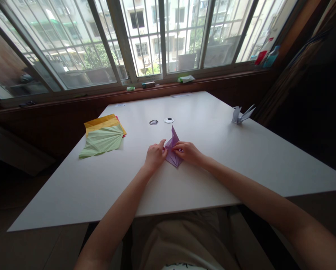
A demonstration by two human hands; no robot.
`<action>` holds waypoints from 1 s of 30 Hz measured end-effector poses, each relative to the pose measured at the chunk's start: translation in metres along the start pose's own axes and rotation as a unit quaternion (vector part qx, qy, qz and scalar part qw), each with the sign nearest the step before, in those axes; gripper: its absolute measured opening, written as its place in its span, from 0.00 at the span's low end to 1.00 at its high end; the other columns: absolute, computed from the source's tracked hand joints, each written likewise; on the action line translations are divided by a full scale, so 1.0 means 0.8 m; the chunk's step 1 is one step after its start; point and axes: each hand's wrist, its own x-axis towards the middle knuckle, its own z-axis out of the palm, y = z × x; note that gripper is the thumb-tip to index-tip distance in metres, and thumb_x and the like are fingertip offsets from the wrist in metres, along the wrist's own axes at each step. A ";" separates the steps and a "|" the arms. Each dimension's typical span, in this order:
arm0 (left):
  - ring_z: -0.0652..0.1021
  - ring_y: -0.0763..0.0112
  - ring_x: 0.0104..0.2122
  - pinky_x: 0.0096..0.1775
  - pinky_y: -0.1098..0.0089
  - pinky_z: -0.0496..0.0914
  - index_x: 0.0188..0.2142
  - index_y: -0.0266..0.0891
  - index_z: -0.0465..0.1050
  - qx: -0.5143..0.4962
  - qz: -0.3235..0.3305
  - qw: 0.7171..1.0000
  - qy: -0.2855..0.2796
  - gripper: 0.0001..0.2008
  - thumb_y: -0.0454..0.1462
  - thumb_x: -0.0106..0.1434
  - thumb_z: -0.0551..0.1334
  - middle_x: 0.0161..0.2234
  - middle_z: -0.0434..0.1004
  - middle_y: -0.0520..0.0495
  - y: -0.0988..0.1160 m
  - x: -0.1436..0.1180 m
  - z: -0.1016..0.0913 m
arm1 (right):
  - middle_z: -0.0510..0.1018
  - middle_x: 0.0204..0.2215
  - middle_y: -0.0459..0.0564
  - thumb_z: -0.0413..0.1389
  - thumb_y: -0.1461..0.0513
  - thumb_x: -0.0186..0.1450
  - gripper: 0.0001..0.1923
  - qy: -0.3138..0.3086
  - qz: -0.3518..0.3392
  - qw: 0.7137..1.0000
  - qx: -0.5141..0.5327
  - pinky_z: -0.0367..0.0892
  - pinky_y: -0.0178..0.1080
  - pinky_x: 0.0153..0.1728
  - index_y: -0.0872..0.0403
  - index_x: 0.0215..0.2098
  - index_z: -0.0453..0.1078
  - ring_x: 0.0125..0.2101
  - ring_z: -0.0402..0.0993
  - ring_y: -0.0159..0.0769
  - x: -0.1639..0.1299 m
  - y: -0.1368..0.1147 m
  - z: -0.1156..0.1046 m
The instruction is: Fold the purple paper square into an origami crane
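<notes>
A partly folded purple origami paper [174, 159] lies on the white table in front of me, one pointed flap standing up at its far end. My left hand [156, 154] is at its left edge, thumb and fingers closed on the paper's side with the index finger raised. From the right, my right hand [188, 152] pinches the paper near the base of the raised flap. Both hands rest low, close to the table surface. The fingertips partly cover the paper's middle.
Creased green paper [103, 141] overlaps yellow paper [102, 120] at the left, with a red edge beneath. A folded grey paper crane [240, 115] stands at the right. Two round table inserts [169, 120] lie beyond the purple paper. Small items line the windowsill [156, 85].
</notes>
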 end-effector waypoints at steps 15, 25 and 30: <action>0.69 0.63 0.44 0.45 0.64 0.64 0.48 0.39 0.65 0.003 -0.024 1.000 -0.007 0.16 0.38 0.59 0.57 0.42 0.70 0.43 -0.006 0.000 0.016 | 0.74 0.26 0.48 0.52 0.66 0.58 0.06 -0.003 0.019 1.000 0.014 0.61 0.32 0.30 0.56 0.27 0.71 0.26 0.67 0.29 0.000 -0.002 -0.002; 0.69 0.64 0.44 0.46 0.64 0.64 0.42 0.39 0.66 -0.019 -0.016 1.000 -0.003 0.12 0.36 0.57 0.58 0.43 0.70 0.44 -0.006 0.000 0.016 | 0.75 0.27 0.48 0.53 0.68 0.55 0.06 0.001 0.045 0.998 0.034 0.62 0.32 0.29 0.57 0.32 0.69 0.26 0.68 0.29 -0.001 -0.002 -0.001; 0.69 0.64 0.42 0.45 0.65 0.64 0.39 0.37 0.65 -0.012 -0.023 1.000 -0.014 0.09 0.35 0.57 0.57 0.40 0.70 0.44 -0.004 -0.001 0.013 | 0.74 0.29 0.48 0.54 0.67 0.56 0.06 -0.021 0.009 0.999 0.031 0.62 0.31 0.32 0.56 0.32 0.72 0.29 0.69 0.29 -0.002 -0.009 -0.006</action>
